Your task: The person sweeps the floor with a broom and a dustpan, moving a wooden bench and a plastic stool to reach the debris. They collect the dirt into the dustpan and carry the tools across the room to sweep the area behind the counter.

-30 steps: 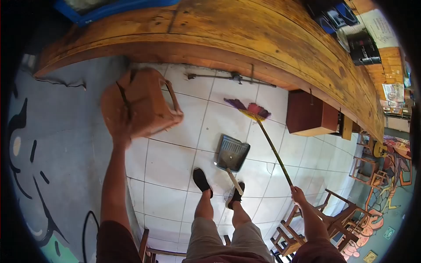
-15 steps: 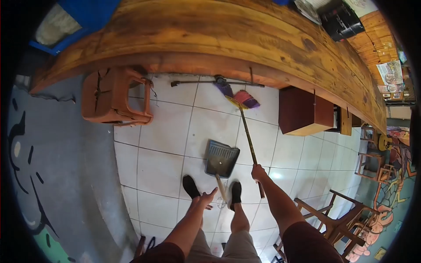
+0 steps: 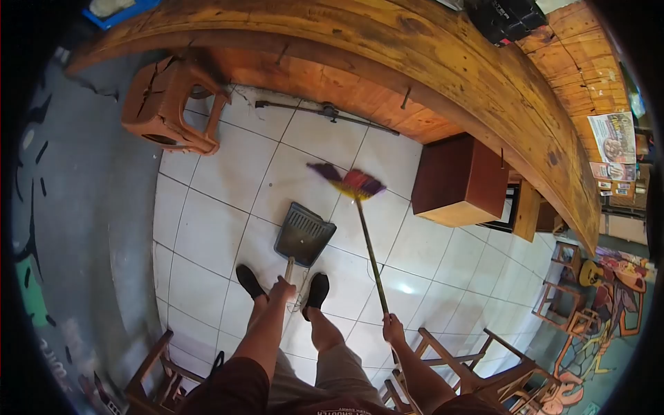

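My left hand (image 3: 282, 289) is closed around the pale handle of a dark dustpan (image 3: 304, 235). The dustpan is on the white tiles just ahead of my feet, its ribbed lip facing away from me. Wrapped round the stick of a broom (image 3: 369, 238) is my right hand (image 3: 393, 330), low on the right. The broom's purple, red and yellow bristles are spread over the floor beyond the dustpan, slightly blurred and apart from it.
A cracked orange plastic stool (image 3: 169, 104) stands at the left by the grey wall. Along the top runs a wooden counter (image 3: 332, 41), with a metal bar (image 3: 325, 111) on the floor below. A brown cabinet (image 3: 460, 180) and wooden stools (image 3: 477, 366) are to the right.
My left hand has closed on the dustpan's handle; it was open beside it before. The broom head has come away from the counter's base toward me. The view has turned and shifted.
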Demonstrator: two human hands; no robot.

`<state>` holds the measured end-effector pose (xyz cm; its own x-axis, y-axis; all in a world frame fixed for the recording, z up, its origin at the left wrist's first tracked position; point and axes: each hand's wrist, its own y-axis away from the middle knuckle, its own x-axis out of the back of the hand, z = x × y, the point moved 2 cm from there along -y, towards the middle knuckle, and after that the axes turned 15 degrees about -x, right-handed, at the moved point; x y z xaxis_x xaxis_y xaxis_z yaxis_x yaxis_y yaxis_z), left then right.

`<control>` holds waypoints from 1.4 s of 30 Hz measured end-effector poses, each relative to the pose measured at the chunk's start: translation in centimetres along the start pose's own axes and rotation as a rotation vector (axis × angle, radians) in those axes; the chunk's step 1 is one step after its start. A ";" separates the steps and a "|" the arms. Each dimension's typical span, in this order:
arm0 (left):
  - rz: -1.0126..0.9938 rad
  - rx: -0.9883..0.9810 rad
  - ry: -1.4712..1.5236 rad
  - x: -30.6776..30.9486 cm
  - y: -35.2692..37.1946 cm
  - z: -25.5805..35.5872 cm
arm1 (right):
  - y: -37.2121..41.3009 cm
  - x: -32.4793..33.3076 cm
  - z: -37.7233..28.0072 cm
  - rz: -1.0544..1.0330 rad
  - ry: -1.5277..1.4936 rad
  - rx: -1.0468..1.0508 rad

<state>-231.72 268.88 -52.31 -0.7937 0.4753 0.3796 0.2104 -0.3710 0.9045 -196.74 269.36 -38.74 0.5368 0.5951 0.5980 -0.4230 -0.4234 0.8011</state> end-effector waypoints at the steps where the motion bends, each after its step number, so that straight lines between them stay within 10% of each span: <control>1: 0.027 -0.086 -0.122 0.3 -0.3 0.5 | -1.3 0.2 -1.0 0.037 0.011 0.040; 10: -0.073 -0.093 -0.311 1.9 1.2 -1.2 | -9.9 -0.4 -11.6 -0.008 0.127 0.025; 16: 0.008 -0.046 -0.347 -0.6 0.5 -2.8 | -5.3 -5.9 2.6 -0.213 0.416 0.083; 25: 0.024 -0.063 -0.284 -1.8 2.9 -10.1 | 6.6 5.6 6.2 -0.369 0.479 0.330; 28: 0.038 -0.099 -0.208 -1.1 5.7 -10.7 | 4.6 5.6 2.1 -0.262 0.558 0.183; 32: 0.038 -0.157 -0.126 -1.7 8.8 -15.1 | -2.2 -0.3 -7.9 -0.037 0.554 0.530; 37: -0.030 -0.126 0.003 -1.0 15.2 -20.3 | -8.7 -7.5 -24.5 -0.268 0.151 0.312; 39: -0.002 -0.245 0.027 -1.3 18.0 -23.0 | -8.7 -8.9 -26.0 0.053 0.253 0.658; 42: -0.025 0.034 0.237 -2.0 21.0 -25.4 | -6.3 -7.7 -21.8 0.029 0.513 0.451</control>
<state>-240.22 239.91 -39.05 -0.9100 0.2816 0.3043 0.2048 -0.3329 0.9204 -214.12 282.34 -48.89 0.0693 0.7804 0.6214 -0.0272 -0.6212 0.7832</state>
